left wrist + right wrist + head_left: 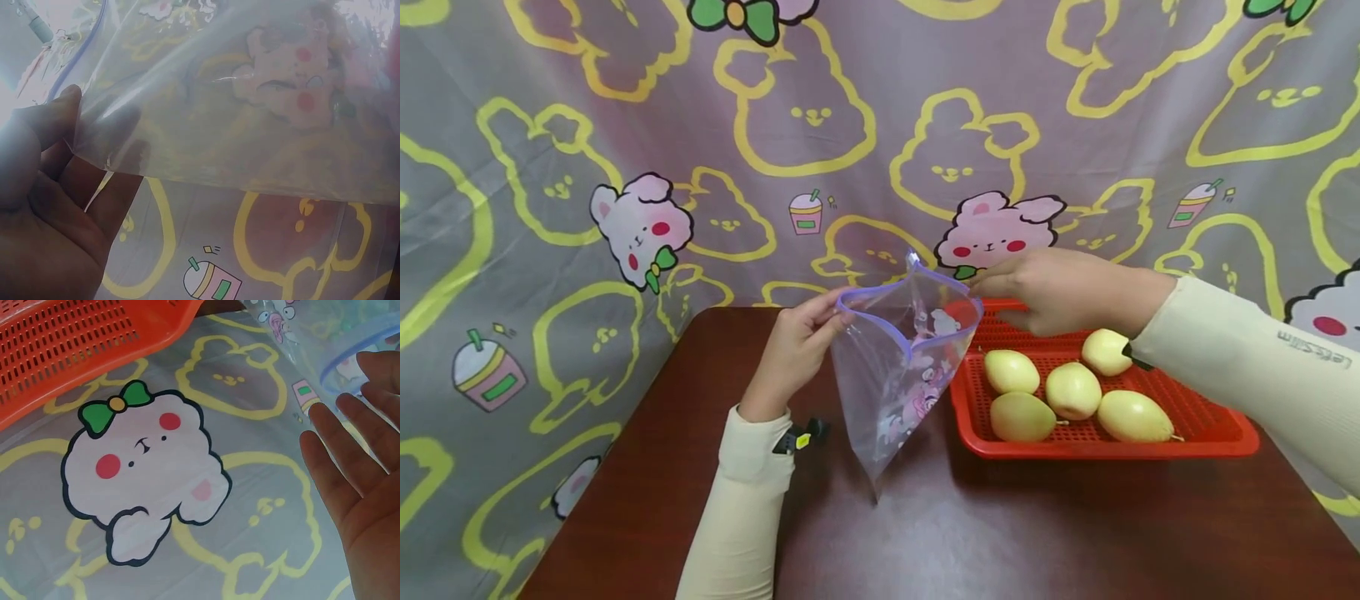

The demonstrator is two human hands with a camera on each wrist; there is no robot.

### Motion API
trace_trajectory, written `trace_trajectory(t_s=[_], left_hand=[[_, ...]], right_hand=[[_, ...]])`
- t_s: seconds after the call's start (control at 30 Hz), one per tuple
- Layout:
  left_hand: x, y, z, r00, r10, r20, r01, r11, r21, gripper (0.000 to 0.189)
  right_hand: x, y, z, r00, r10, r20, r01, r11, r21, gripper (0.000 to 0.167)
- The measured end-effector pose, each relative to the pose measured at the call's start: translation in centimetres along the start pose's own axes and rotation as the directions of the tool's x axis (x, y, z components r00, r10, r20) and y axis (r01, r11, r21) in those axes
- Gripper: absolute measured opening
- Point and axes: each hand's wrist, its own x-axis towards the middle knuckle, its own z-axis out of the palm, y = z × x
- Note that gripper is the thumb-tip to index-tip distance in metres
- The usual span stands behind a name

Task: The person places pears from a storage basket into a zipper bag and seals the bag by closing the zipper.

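Observation:
A clear zip bag [880,400] with a purple rim and pink rabbit prints hangs over the table, mouth spread wide and its lower corner pointing down. My left hand [793,350] pinches the rim's left side between thumb and fingers. In the left wrist view, the thumb lies against the plastic film [219,125]. At the rim's right side is my right hand [1060,292], its fingers extended. The right wrist view has these fingers [340,437] spread beside the purple rim [350,347]; whether they touch it I cannot tell. No fruit shows inside the bag.
On the right of the brown table [700,433] stands a red plastic basket [1217,442] holding several yellow-green pears [1073,392]. My right forearm passes over it. A cartoon-printed cloth [850,108] hangs behind and beside the table.

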Motion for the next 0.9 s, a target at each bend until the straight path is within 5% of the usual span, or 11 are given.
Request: trace_trajectory(t_s=[0.33,0.53,0.9], left_hand=[[-0.2,0.2,-0.4,1.0,-0.005,0.004,0.005,1.0,0.009,0.031],[-0.4,0.1,-0.5,1.0,0.017,-0.002,-0.017,1.0,0.009,0.031],[-0.3,0.3,-0.7,1.0,0.025,-0.005,-0.025,1.0,-0.013,0.031]], right_hand=[[-1.0,0.1,0.0,0.995,0.099,0.012,-0.099,0.995,-0.001,0.044],[-1.2,0.2,0.6,0.998,0.056,-0.001,-0.056,0.998,0.028,0.03],[-2.5,-0.6,2.4,0.99,0.127,0.063,-0.132,0.987,0.09,0.021]])
